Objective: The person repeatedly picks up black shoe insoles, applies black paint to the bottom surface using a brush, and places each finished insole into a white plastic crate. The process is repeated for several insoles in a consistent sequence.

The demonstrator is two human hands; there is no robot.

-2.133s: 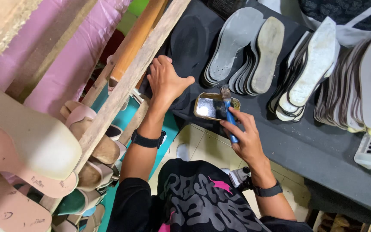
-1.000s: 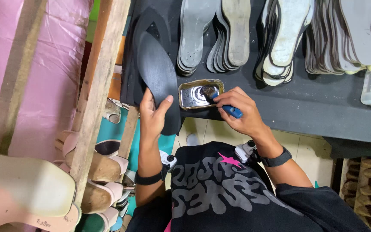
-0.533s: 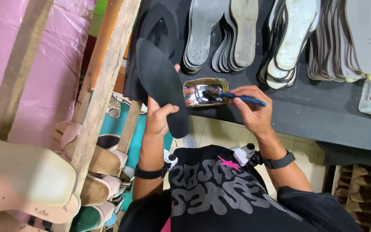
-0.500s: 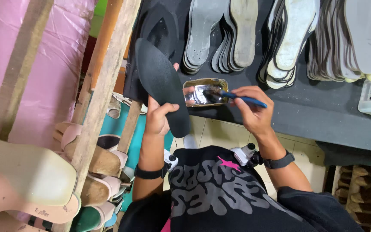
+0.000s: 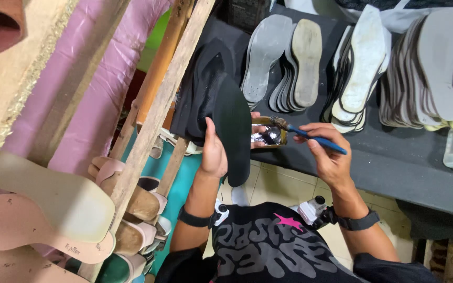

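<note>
Head view, the only one I have. Left hand point(image 5: 213, 152) is closed around a black sole point(image 5: 232, 126), thumb on the near face, fingertips showing past its far edge; the sole stands nearly upright, its long body reaching above the hand and its lower end hanging below the fingers, over the front edge of the dark workbench point(image 5: 394, 162). Right hand point(image 5: 326, 152) pinches a blue-handled brush point(image 5: 310, 137), fingers narrow on the handle; the bristle end sits at the rim of a small metal tin point(image 5: 268, 136). I read the tin as just behind the sole, partly hidden by it, between the two hands. Fanned stacks of grey and white insoles point(image 5: 300, 63) lie further back on the bench. Left of the hands, a wooden rack post point(image 5: 158, 110) with pink sandals point(image 5: 127, 183) below
</note>
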